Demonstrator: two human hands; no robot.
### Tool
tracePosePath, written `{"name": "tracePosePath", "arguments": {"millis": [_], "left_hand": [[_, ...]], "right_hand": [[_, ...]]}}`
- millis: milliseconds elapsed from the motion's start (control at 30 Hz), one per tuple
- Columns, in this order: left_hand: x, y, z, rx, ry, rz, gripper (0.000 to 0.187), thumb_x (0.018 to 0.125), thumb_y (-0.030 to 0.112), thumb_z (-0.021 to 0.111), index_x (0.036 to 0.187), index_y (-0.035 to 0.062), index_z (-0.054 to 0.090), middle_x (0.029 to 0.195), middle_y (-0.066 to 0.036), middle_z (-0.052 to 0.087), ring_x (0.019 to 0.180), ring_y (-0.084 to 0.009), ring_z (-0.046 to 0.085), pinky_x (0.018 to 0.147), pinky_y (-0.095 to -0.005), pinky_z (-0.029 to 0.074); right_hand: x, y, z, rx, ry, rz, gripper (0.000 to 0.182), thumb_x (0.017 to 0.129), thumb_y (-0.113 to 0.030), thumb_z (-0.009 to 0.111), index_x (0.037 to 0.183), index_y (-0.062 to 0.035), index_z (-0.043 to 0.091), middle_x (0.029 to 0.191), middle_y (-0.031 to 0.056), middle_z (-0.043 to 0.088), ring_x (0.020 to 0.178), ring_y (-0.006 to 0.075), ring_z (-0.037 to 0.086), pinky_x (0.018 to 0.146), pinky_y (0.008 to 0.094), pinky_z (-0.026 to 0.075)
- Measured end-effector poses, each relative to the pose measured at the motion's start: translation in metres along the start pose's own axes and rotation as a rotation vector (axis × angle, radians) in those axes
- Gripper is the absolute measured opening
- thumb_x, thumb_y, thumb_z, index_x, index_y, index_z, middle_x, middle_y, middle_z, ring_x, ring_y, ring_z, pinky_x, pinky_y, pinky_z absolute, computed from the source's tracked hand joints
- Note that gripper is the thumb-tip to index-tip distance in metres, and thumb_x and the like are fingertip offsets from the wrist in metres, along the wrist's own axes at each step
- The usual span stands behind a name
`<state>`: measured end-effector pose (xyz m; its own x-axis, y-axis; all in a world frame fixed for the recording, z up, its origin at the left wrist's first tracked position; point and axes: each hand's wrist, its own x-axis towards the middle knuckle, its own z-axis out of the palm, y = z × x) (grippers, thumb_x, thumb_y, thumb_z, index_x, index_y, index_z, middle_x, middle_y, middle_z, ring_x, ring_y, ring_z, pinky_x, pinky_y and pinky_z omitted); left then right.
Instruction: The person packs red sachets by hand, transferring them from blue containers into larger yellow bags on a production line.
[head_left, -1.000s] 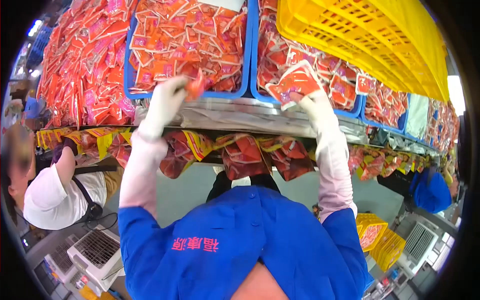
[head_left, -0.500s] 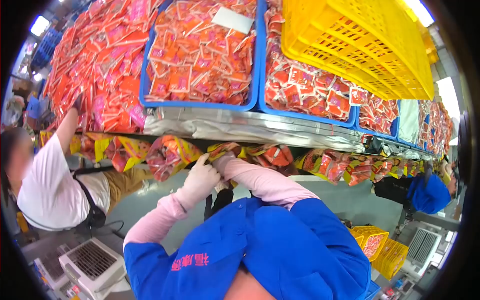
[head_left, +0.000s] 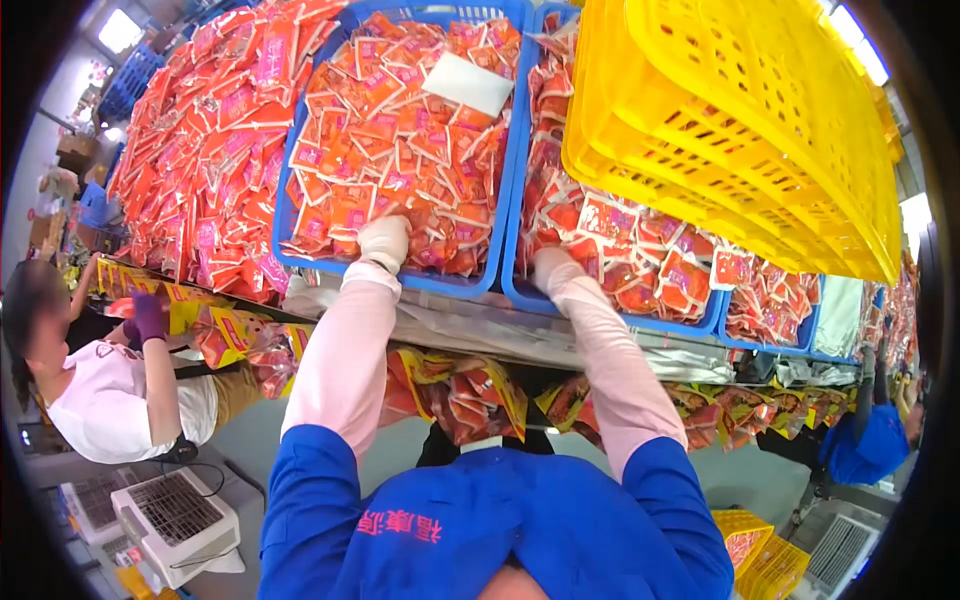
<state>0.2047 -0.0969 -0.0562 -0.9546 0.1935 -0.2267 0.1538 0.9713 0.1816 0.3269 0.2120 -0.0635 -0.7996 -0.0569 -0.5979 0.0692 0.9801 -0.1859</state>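
My left hand (head_left: 385, 243), in a pale glove, is curled down among small red packets (head_left: 385, 145) at the near side of a blue crate (head_left: 398, 280). What its fingers hold, if anything, is hidden. To the right, my right hand (head_left: 556, 270) reaches into another blue crate (head_left: 512, 285) of similar red packets (head_left: 615, 225); its fingertips are out of sight among them. Below my forearms, a yellow-and-red printed bag (head_left: 465, 395) with packets inside hangs along the table edge, and neither hand touches it.
Stacked yellow crates (head_left: 735, 130) overhang the crates on the right. A white card (head_left: 467, 84) lies on the packets, beside a large red heap (head_left: 215, 150). At the left stands a person (head_left: 115, 395) with purple gloves; another in blue (head_left: 868, 440) is at the far right.
Both my hands have left the bags at the table edge and moved forward, apart, into two blue crates. The person on the left has drawn back from the heap and now holds something red.
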Motion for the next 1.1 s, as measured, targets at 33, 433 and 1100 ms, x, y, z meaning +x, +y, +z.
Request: {"name": "tracePosePath", "arguments": {"millis": [33,433,1100], "left_hand": [[-0.002,-0.005,0.013,0.01,-0.018,0.018,0.021,0.086,0.027,0.071,0.104,0.0156,0.072,0.092,-0.014,0.073,0.093,-0.0333,0.071,0.08,-0.0471,0.057],[-0.293,-0.023,-0.057,-0.33,-0.004,0.632,0.017,0.078,0.014,0.073,0.093,0.0072,0.069,0.092,-0.01,0.07,0.094,-0.0262,0.067,0.099,-0.0448,0.047],[-0.072,-0.086,-0.087,-0.116,0.437,0.26,0.034,0.087,0.027,0.071,0.111,0.0041,0.068,0.096,-0.019,0.071,0.094,-0.0386,0.069,0.086,-0.0477,0.054]], "right_hand": [[-0.003,0.012,0.01,0.05,0.02,-0.017,0.038,0.085,-0.028,0.065,0.117,-0.0081,0.071,0.116,0.0223,0.069,0.11,0.0399,0.066,0.102,0.0422,0.05],[-0.243,-0.184,-0.033,0.619,0.007,-0.279,0.043,0.089,-0.019,0.068,0.126,0.0008,0.056,0.105,0.0245,0.069,0.101,0.0424,0.067,0.091,0.0438,0.053],[-0.125,-0.047,-0.061,0.283,0.458,0.34,0.034,0.088,-0.031,0.065,0.114,-0.0111,0.073,0.105,0.0169,0.074,0.1,0.0325,0.072,0.088,0.0423,0.056]]}}
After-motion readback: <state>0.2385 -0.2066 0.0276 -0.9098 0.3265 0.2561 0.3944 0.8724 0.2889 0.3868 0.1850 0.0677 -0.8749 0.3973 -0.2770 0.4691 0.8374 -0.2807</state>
